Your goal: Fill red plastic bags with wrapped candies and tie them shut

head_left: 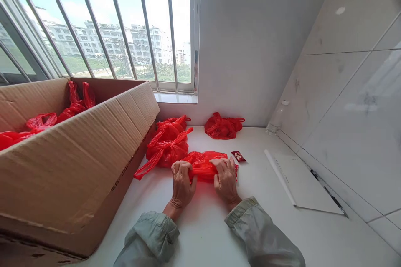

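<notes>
A red plastic bag lies on the white table in front of me, its near side stretched between my two hands. My left hand grips the bag's left end with curled fingers. At the right end, my right hand has its fingers closed on the plastic. What the bag contains is hidden. Just beyond my right hand lies a small dark red packet. Knotted red bags sit close to my left hand, and another knotted red bag rests against the wall.
On the left stands a large open cardboard box with several red bags inside. A notebook with a pen lies at the right. A clear bottle stands in the back corner. Behind the box is a barred window.
</notes>
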Demonstrator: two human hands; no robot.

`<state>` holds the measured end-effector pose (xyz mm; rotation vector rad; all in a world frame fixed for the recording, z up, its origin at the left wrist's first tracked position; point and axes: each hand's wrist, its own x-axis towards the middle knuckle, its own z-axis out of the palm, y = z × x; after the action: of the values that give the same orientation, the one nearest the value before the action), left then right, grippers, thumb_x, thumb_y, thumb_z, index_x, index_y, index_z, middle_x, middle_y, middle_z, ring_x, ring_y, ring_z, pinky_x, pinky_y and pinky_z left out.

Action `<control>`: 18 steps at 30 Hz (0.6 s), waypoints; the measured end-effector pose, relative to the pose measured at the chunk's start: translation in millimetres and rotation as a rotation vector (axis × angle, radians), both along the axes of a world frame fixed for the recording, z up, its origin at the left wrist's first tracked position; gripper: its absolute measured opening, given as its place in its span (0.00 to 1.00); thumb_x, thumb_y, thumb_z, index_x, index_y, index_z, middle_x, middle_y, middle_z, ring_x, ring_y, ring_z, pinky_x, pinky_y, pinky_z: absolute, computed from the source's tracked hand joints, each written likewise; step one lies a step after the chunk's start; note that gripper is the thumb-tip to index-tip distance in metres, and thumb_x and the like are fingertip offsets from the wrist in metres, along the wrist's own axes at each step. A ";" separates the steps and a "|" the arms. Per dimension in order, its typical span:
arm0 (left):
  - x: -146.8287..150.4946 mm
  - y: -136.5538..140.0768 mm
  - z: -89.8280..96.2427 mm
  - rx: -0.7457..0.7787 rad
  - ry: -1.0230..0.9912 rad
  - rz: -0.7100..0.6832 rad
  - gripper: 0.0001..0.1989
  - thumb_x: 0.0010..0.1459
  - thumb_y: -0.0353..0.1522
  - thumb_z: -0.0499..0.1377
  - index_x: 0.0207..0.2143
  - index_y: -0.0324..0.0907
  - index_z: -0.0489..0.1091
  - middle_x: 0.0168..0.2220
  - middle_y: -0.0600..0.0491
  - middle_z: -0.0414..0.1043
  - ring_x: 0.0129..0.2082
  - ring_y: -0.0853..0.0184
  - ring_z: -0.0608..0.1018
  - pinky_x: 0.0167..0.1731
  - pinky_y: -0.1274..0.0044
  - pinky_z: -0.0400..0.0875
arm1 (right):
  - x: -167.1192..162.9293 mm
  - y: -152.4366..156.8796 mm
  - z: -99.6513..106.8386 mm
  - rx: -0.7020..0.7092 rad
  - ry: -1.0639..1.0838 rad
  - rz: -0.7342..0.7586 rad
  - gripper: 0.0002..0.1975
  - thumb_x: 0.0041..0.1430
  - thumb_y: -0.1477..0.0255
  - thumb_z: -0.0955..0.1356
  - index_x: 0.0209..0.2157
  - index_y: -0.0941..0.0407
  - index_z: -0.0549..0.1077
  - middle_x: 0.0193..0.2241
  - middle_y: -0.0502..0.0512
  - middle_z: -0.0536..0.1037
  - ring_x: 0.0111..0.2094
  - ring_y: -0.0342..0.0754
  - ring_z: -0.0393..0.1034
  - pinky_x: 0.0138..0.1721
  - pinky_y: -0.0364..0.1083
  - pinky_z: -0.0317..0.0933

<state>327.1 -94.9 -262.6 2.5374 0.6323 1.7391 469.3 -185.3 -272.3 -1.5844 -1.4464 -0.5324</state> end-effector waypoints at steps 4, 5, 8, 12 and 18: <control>-3.1 0.2 1.5 0.013 0.041 -0.018 0.13 0.64 0.41 0.55 0.39 0.39 0.68 0.35 0.53 0.68 0.37 0.64 0.73 0.43 0.65 0.68 | -2.0 -0.6 0.5 -0.025 -0.027 0.083 0.26 0.42 0.81 0.63 0.47 0.57 0.68 0.36 0.56 0.70 0.41 0.54 0.60 0.54 0.60 0.53; -4.0 0.4 2.3 0.012 0.056 -0.028 0.13 0.64 0.40 0.56 0.40 0.39 0.69 0.34 0.53 0.69 0.37 0.64 0.73 0.44 0.65 0.68 | -1.0 -0.8 0.5 -0.029 -0.014 0.082 0.24 0.41 0.80 0.64 0.45 0.57 0.68 0.35 0.56 0.69 0.40 0.54 0.60 0.51 0.59 0.55; -6.1 1.7 4.0 -0.026 0.050 -0.048 0.11 0.64 0.39 0.56 0.39 0.40 0.71 0.32 0.55 0.68 0.36 0.64 0.72 0.43 0.65 0.68 | 5.0 -1.5 -0.4 -0.045 0.054 0.065 0.14 0.41 0.78 0.65 0.35 0.55 0.69 0.31 0.54 0.68 0.36 0.53 0.58 0.45 0.54 0.57; -7.0 3.6 3.5 -0.169 -0.083 -0.040 0.13 0.66 0.39 0.54 0.35 0.39 0.70 0.33 0.54 0.70 0.35 0.65 0.74 0.40 0.68 0.70 | 13.9 -1.4 -2.2 -0.049 0.121 0.047 0.04 0.48 0.75 0.66 0.27 0.54 0.65 0.26 0.51 0.68 0.33 0.51 0.57 0.40 0.51 0.55; -9.1 16.3 10.7 -0.435 -0.380 -0.016 0.15 0.66 0.42 0.53 0.40 0.38 0.69 0.34 0.53 0.71 0.31 0.68 0.74 0.33 0.73 0.72 | 28.5 2.0 -1.2 0.036 0.329 0.004 0.17 0.63 0.65 0.61 0.21 0.53 0.61 0.21 0.50 0.66 0.28 0.48 0.58 0.35 0.47 0.54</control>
<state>318.0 -78.6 -252.0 1.8631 0.8459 1.7708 497.8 -183.3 -273.5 -1.5566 -1.1844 -0.2772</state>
